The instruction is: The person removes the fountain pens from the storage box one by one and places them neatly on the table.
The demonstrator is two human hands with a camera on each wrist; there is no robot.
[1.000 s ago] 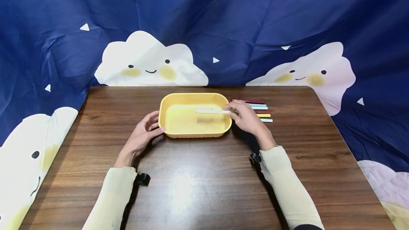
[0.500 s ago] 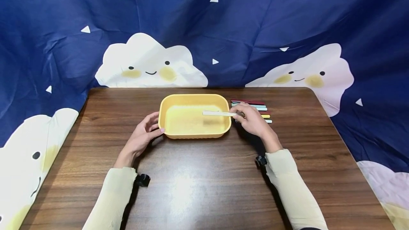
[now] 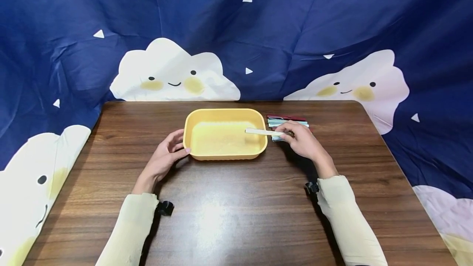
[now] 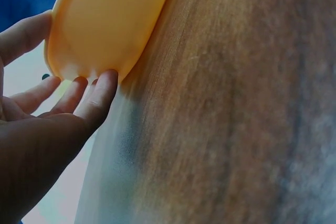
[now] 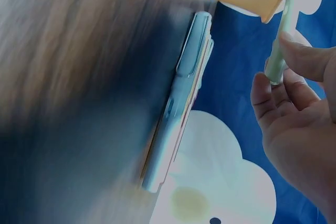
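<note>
A yellow plastic box (image 3: 225,157) stands near the back of the table. My left hand (image 3: 162,158) holds its left end, the thumb (image 3: 182,152) at the near corner of the rim and the other fingers against the outer wall. Between thumb and fingers, my right hand (image 3: 301,143) pinches a slim white pen (image 3: 255,131), which looks pale green in the right wrist view. Its free end reaches over the box's right rim. Just beneath and behind this hand lie several pens (image 3: 288,121), partly hidden; a pale blue one with a clip (image 5: 181,93) shows nearest in the right wrist view.
The brown wooden table (image 3: 236,208) ends close behind the box and pens. Beyond its back edge hangs a dark blue cloth (image 3: 266,44) printed with smiling clouds. Each wrist carries a small black camera mount (image 3: 165,207).
My right hand has drawn the white pen to the right, from over the middle of the box to its right rim. The left hand and the box stay in place.
</note>
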